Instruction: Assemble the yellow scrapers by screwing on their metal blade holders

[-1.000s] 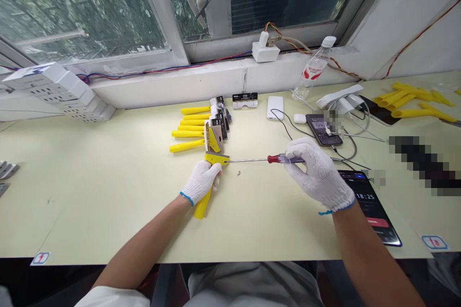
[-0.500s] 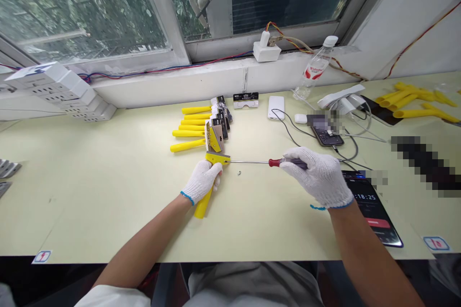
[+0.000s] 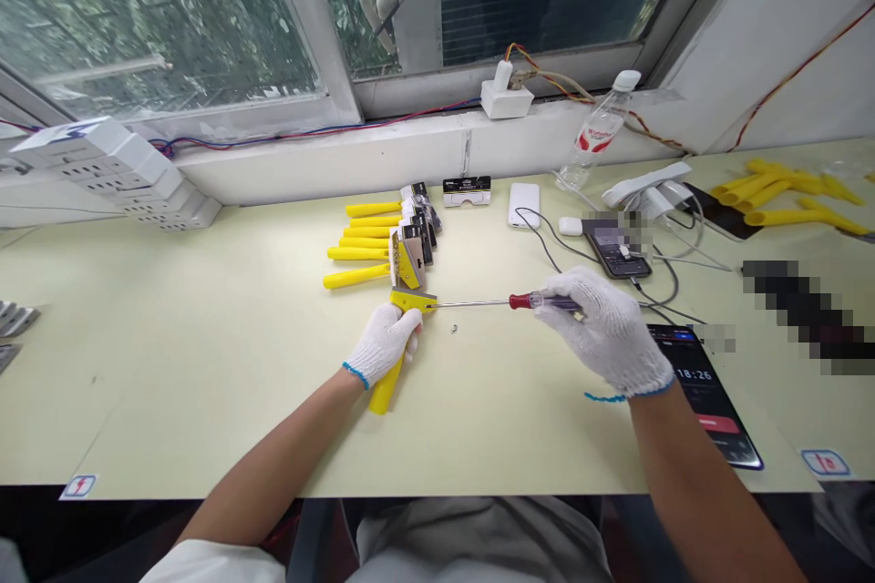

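Observation:
My left hand (image 3: 387, 344), in a white knit glove with a blue cuff, is closed around a yellow scraper (image 3: 386, 390) just below its head. The scraper's handle points toward me, and its head faces away. In my gloved right hand (image 3: 602, 328) is a screwdriver (image 3: 523, 301) with a red and dark handle. Its long thin shaft runs left, and the tip meets the right side of the scraper's head. A small metal screw or nut (image 3: 454, 329) lies on the table just below the shaft. Beyond my left hand, several yellow-handled scrapers (image 3: 356, 276) lie in a row.
A black-and-white package (image 3: 467, 191) and a white power bank (image 3: 523, 205) lie near the wall. Cables run to a phone (image 3: 615, 248). A larger phone (image 3: 711, 410) lies under my right wrist. A bottle (image 3: 593, 138), yellow handles (image 3: 772, 187) and stacked white boxes (image 3: 123, 168) stand farther out.
My right hand has turned slightly on the screwdriver handle, its fingers shifted and raised a little. The scraper and my left hand keep their place.

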A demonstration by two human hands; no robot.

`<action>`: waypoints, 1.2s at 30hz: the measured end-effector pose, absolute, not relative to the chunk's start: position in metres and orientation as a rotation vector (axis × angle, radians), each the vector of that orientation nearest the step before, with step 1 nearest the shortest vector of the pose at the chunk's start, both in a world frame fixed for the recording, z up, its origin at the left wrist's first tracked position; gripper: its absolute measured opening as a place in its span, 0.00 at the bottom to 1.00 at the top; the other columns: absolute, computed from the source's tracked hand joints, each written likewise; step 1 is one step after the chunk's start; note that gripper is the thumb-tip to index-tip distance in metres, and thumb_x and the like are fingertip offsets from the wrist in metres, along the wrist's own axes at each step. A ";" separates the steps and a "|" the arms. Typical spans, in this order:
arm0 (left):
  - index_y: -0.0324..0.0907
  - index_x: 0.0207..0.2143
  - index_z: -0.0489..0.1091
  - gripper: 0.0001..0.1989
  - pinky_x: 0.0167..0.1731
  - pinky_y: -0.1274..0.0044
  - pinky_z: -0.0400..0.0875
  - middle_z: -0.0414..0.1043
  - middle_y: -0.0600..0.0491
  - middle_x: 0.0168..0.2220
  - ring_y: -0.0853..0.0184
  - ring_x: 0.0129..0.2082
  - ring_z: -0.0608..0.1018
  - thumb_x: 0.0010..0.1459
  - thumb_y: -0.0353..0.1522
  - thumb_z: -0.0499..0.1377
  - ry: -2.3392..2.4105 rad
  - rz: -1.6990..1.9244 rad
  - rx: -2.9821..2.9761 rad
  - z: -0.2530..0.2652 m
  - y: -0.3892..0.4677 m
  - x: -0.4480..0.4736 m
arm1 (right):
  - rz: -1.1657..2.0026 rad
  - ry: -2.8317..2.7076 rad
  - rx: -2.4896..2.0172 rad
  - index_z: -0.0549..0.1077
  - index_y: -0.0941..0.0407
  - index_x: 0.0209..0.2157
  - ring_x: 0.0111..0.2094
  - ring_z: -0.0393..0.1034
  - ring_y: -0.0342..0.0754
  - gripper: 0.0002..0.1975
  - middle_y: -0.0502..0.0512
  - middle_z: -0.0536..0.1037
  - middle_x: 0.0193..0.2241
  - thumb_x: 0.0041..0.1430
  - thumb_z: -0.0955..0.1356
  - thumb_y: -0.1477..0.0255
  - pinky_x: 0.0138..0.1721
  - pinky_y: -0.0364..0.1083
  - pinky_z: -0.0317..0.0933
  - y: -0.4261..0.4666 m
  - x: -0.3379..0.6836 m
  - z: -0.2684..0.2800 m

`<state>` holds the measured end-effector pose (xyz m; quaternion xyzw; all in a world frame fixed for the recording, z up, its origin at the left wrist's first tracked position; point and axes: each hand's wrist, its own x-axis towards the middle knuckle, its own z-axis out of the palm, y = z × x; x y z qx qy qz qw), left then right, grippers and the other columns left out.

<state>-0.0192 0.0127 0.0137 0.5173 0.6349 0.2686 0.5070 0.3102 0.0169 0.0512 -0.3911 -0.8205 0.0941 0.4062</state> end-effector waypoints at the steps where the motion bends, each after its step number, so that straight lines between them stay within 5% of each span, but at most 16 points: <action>1: 0.43 0.25 0.67 0.13 0.19 0.77 0.65 0.69 0.57 0.16 0.69 0.14 0.70 0.63 0.37 0.56 1.531 0.650 1.243 0.014 0.013 -0.019 | 0.201 -2.065 -1.014 0.73 0.53 0.47 0.37 0.76 0.43 0.08 0.51 0.79 0.39 0.69 0.73 0.72 0.41 0.44 0.72 0.017 0.311 0.049; 7: 0.43 0.25 0.67 0.13 0.19 0.77 0.66 0.68 0.57 0.15 0.69 0.14 0.70 0.63 0.37 0.56 1.529 0.652 1.255 0.014 0.012 -0.019 | 0.265 -2.022 -1.112 0.71 0.53 0.54 0.38 0.79 0.46 0.17 0.54 0.80 0.43 0.67 0.73 0.71 0.41 0.45 0.76 0.018 0.314 0.043; 12: 0.43 0.25 0.68 0.13 0.19 0.77 0.66 0.68 0.57 0.15 0.69 0.14 0.70 0.63 0.37 0.55 1.525 0.645 1.265 0.013 0.013 -0.020 | 0.365 -2.048 -0.909 0.69 0.54 0.46 0.44 0.73 0.47 0.12 0.57 0.74 0.44 0.66 0.69 0.83 0.42 0.46 0.75 0.017 0.310 0.052; 23: 0.43 0.25 0.67 0.13 0.19 0.77 0.65 0.69 0.56 0.16 0.69 0.14 0.71 0.63 0.37 0.56 1.530 0.657 1.254 0.014 0.012 -0.019 | 0.129 -2.113 -1.017 0.74 0.52 0.46 0.38 0.78 0.43 0.06 0.49 0.82 0.40 0.70 0.72 0.73 0.42 0.45 0.72 0.017 0.313 0.047; 28: 0.43 0.24 0.67 0.14 0.20 0.77 0.66 0.69 0.57 0.16 0.70 0.14 0.70 0.63 0.36 0.55 1.528 0.649 1.256 0.015 0.012 -0.019 | 0.252 -2.050 -1.015 0.71 0.54 0.52 0.41 0.78 0.44 0.15 0.54 0.79 0.43 0.66 0.72 0.78 0.42 0.44 0.75 0.015 0.310 0.049; 32: 0.43 0.25 0.67 0.13 0.20 0.77 0.66 0.69 0.57 0.16 0.69 0.14 0.71 0.63 0.36 0.55 1.522 0.645 1.267 0.013 0.013 -0.020 | 0.300 -2.094 -0.875 0.70 0.54 0.46 0.46 0.74 0.47 0.11 0.57 0.75 0.43 0.66 0.70 0.82 0.45 0.47 0.74 0.014 0.307 0.056; 36: 0.43 0.26 0.67 0.12 0.19 0.77 0.66 0.69 0.57 0.16 0.69 0.14 0.71 0.63 0.36 0.56 1.528 0.650 1.257 0.011 0.013 -0.021 | 0.226 -2.099 -0.898 0.73 0.52 0.48 0.40 0.74 0.45 0.11 0.54 0.76 0.40 0.68 0.71 0.80 0.43 0.47 0.72 0.014 0.307 0.057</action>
